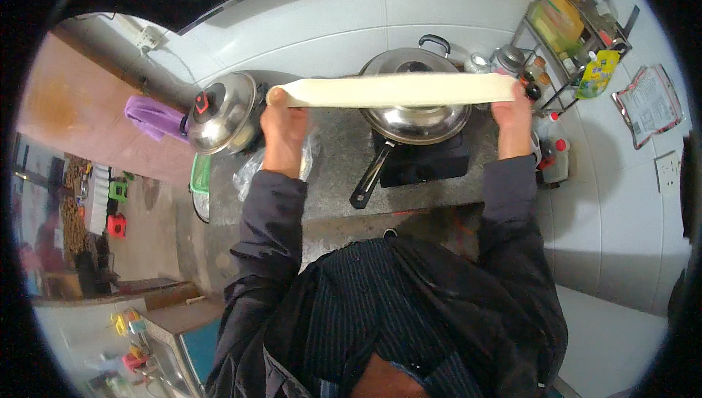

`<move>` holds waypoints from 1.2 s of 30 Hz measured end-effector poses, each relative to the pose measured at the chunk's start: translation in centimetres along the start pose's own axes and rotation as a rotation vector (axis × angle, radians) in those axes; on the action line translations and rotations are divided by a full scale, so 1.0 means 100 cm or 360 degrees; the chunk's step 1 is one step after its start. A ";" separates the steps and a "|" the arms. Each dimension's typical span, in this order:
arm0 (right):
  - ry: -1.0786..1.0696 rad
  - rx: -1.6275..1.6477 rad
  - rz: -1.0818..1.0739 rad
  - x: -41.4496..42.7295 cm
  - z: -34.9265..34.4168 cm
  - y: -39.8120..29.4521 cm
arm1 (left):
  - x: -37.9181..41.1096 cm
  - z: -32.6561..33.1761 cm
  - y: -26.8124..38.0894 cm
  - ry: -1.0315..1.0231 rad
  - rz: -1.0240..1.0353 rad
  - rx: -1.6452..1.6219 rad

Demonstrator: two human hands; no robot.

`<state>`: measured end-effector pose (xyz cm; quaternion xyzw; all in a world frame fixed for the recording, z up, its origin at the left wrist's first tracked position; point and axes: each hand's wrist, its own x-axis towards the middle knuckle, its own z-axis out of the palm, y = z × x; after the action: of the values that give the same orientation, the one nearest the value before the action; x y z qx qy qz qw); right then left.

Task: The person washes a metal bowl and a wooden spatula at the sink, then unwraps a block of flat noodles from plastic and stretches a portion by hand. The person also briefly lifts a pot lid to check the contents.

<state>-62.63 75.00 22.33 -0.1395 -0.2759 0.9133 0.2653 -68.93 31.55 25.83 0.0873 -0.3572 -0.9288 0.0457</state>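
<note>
A long, flat, pale strip of dough [395, 90] is stretched level between my hands. My left hand [284, 122] grips one end, the thumb on top. The other end is held by my right hand [511, 115]. Beyond and below the strip sits a steel pan [419, 126] with a domed lid, partly hidden by the strip; its black handle [370, 178] points towards me. The pan stands on a black stove [425, 165]. Under my left wrist lies a clear plastic bag [249, 173]; what is in it is unclear.
A second lidded steel pot [222, 118] stands at the left of the grey counter [334, 184], beside a purple cloth [153, 118] and a green basket [201, 173]. At the right are a metal rack [554, 88] with jars and packets, and a plastic bottle [558, 162] with a red cap.
</note>
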 end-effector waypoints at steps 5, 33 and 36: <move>-0.0460 0.0109 -0.0069 0.002 0.005 -0.004 | -0.025 0.023 0.037 0.0012 0.0070 -0.0141; -0.0374 0.0015 0.0305 -0.180 0.168 0.135 | -0.097 -0.228 0.304 0.0129 0.0549 -0.0099; -0.0533 -0.0064 0.0294 -0.186 0.168 0.140 | -0.099 -0.251 0.321 0.0084 0.0500 -0.0184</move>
<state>-59.84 47.39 29.86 -0.0157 -0.3203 0.9385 0.1278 -53.63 -7.23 30.29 0.0519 -0.3110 -0.9266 0.2047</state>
